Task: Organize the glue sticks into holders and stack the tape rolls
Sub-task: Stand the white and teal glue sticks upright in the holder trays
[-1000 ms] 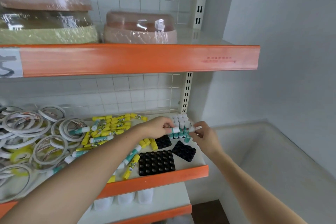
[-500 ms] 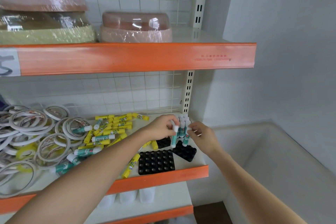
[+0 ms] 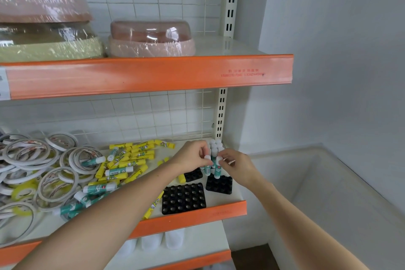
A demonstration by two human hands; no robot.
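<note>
Both hands pinch upright green glue sticks, left hand [image 3: 192, 156] and right hand [image 3: 235, 164], at the shelf's [image 3: 192, 218] right edge; seat each squarely into the black holder [image 3: 219, 184].

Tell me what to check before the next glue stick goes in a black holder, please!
1. Left hand pinches a teal glue stick upright: ok.
2. Right hand pinches another glue stick upright: ok.
3. Stick bottoms lined up over holes in the small holder: cannot tell, fingers and sticks hide them.
4. Free holes left: ok, the big holder at the shelf front shows only empty holes.
5. Loose yellow sticks still to sort: not ok, many lie on the shelf.
6. Tape rolls stacked: not ok, scattered.
</note>
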